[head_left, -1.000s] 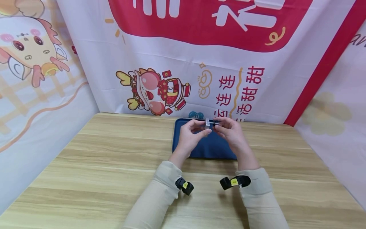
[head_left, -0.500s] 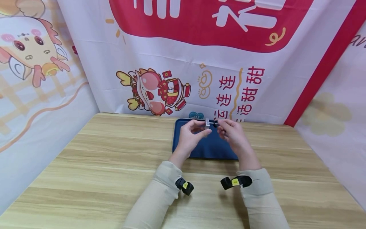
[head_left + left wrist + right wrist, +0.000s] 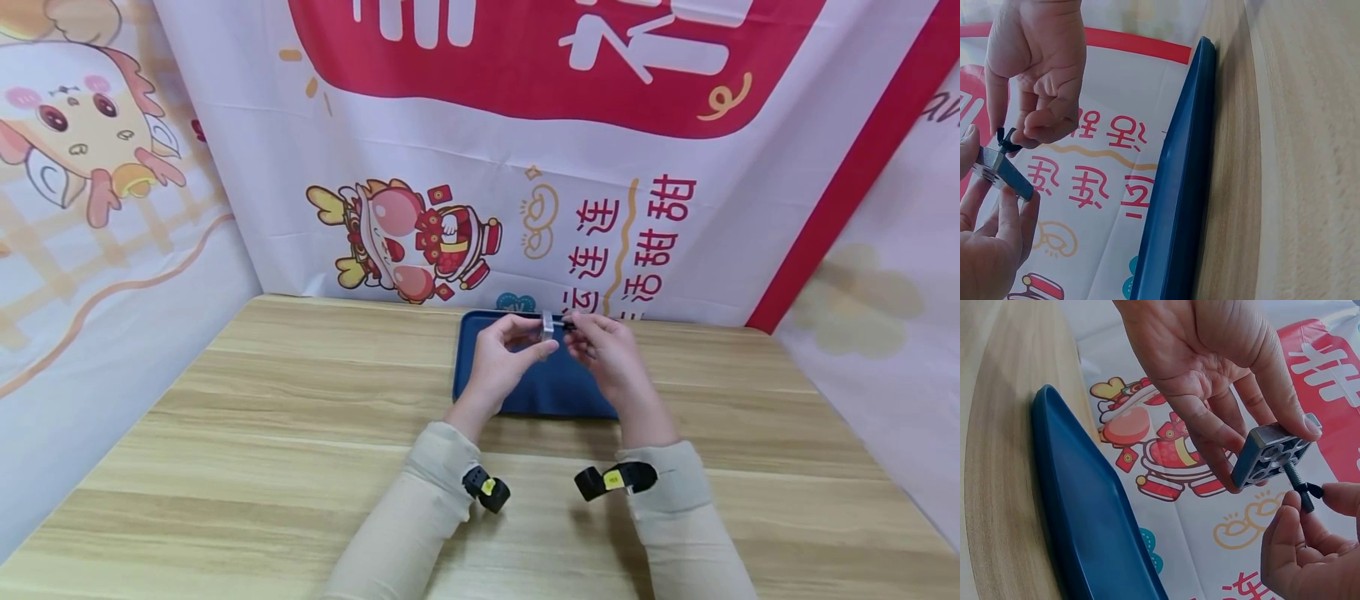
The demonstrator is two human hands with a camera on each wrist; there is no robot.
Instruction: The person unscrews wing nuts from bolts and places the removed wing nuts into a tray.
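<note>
My left hand (image 3: 501, 354) holds a square grey metal block (image 3: 1275, 453) by its edges, with round recesses showing on one face. A threaded bolt (image 3: 1291, 472) sticks out of that face. On the bolt sits a black wing nut (image 3: 1311, 489), pinched between the thumb and finger of my right hand (image 3: 609, 354). In the right wrist view the nut stands apart from the block, with some bare thread between them. The left wrist view shows the wing nut (image 3: 1007, 141) under the right fingertips. Both hands are raised over a blue tray (image 3: 555, 387).
The tray lies on a wood-grain table (image 3: 300, 458), near its back edge. Behind it hangs a printed white and red cloth (image 3: 465, 150). More printed cloth (image 3: 97, 225) covers the left side. A black strap with a camera (image 3: 486, 490) sits on each sleeve.
The right fingers have shifted on the wing nut, first turning with the hand more curled, then moving slightly left. My left hand and the block stay nearly still.
</note>
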